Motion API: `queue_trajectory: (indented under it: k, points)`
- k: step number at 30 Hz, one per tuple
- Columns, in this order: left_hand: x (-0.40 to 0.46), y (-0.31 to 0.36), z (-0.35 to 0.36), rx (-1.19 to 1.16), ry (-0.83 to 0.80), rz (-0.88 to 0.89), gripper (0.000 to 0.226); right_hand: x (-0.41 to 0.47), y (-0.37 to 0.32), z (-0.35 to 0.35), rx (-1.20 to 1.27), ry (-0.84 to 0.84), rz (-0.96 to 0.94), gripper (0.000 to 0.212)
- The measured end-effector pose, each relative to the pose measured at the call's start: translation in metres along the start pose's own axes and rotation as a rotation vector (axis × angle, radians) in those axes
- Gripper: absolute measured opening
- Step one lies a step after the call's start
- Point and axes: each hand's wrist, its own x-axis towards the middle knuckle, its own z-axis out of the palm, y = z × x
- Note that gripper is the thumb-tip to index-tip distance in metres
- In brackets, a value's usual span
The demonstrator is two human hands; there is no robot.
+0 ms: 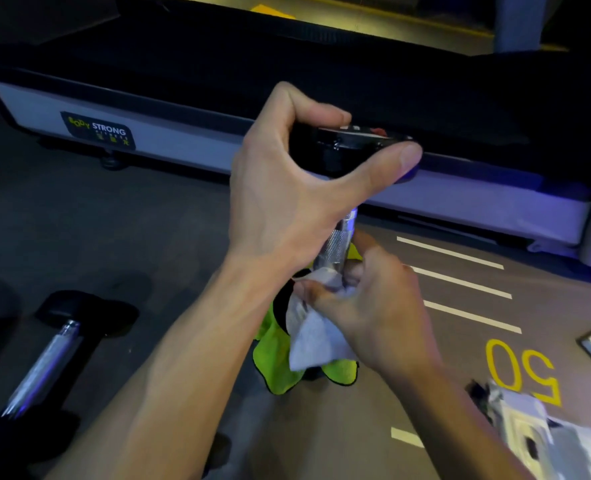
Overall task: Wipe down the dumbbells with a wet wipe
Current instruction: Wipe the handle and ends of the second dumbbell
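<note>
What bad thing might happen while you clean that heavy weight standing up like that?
The dumbbell stands on end, steadied only by the left hand pinching its top head; if that grip slips it may topple onto the right hand rubbing the handle with the wet wipe. It also rests on a green cloth, which might slide.

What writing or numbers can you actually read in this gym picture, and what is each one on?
"BODY STRONG": dark label on the treadmill's grey side rail; the small line beneath is too blurred to read.
"50": yellow paint on the floor, upside down from this view.
Markings on the top of the dumbbell head held by the left hand: too small to read.
Packet at lower right: blurred, unreadable.
</note>
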Motion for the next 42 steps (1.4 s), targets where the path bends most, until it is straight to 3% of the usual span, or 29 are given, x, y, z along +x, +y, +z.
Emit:
queue_trajectory:
  k: [2, 6, 8, 10, 12, 14, 16, 20, 23, 25, 30, 35, 39, 42]
  points:
    - [0.001, -0.001, -0.004, -0.019, -0.008, 0.001, 0.05, 0.009, 0.004, -0.003, 0.085, -0.093, -0.027, 0.04]
    - [0.001, -0.001, -0.009, -0.041, -0.034, 0.032, 0.048, 0.017, 0.029, -0.023, 0.361, -0.412, -0.033, 0.053]
    - [-0.003, 0.0, -0.007, -0.038, -0.069, 0.056, 0.052, 0.019, 0.035, -0.029, 0.431, -0.464, -0.011, 0.055]
    - [-0.006, 0.001, -0.006, -0.038, -0.076, 0.068, 0.055, 0.013, 0.036, -0.026, 0.475, -0.355, -0.005, 0.043]
    - [-0.005, 0.0, -0.007, -0.045, -0.062, 0.067, 0.052, 0.004, 0.038, -0.02, 0.534, -0.063, 0.013, 0.022]
    - [-0.003, -0.002, -0.009, -0.054, -0.05, 0.055, 0.049, -0.003, 0.033, -0.012, 0.657, 0.117, 0.069, 0.025]
    - [-0.001, -0.005, -0.01, -0.069, -0.051, 0.047, 0.048, -0.004, 0.014, 0.001, 0.739, 0.108, 0.131, 0.042]
    - [0.0, -0.005, -0.007, -0.08, -0.052, 0.039, 0.048, 0.001, -0.015, 0.021, 0.794, 0.076, 0.163, 0.036]
    - [0.005, -0.007, -0.007, -0.098, -0.051, 0.024, 0.045, 0.024, -0.025, 0.015, 1.027, -0.085, 0.42, 0.072]
    - [0.006, -0.009, -0.008, -0.123, -0.084, 0.028, 0.045, 0.039, -0.029, 0.01, 1.091, -0.224, 0.472, 0.088]
    - [0.007, -0.011, -0.007, -0.117, -0.052, 0.031, 0.045, 0.053, -0.035, 0.025, 1.098, -0.15, 0.504, 0.071]
    - [0.004, -0.009, 0.002, -0.094, 0.028, 0.035, 0.053, 0.036, -0.033, 0.047, 0.85, 0.239, 0.292, 0.067]
    - [0.007, -0.009, 0.008, -0.06, 0.04, 0.022, 0.055, 0.002, -0.042, 0.046, 0.976, 0.24, 0.088, 0.042]
    - [0.009, -0.013, 0.007, -0.076, 0.038, 0.012, 0.055, -0.011, -0.032, 0.041, 0.756, 0.212, -0.062, 0.039]
